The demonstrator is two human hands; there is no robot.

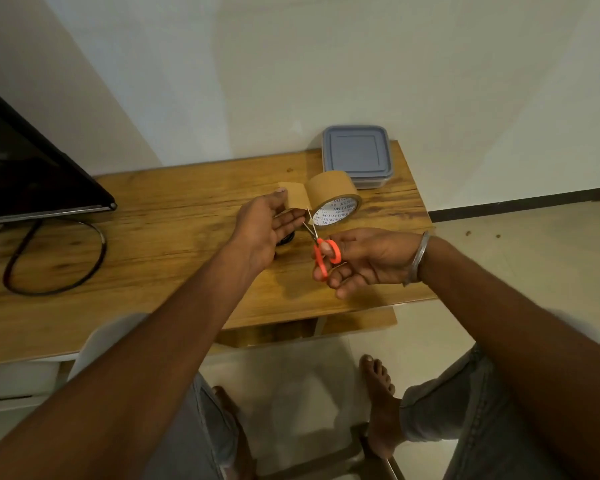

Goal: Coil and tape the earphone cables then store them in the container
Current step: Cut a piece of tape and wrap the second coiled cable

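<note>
A roll of brown tape (331, 195) stands on edge on the wooden table (153, 237). My left hand (267, 226) pinches the pulled-out end of the tape strip (296, 197). My right hand (364, 258) grips orange-handled scissors (323, 252), their blades open at the strip's lower edge beside the roll. A dark coil of earphone cable (286, 239) lies on the table, mostly hidden under my left hand. The grey-lidded container (357, 154) sits shut at the table's far right corner.
A dark monitor (32, 174) stands at the left with a black cable loop (54, 258) on the table below it. The table's right edge is just right of my right hand. My legs and a bare foot (378, 400) are below.
</note>
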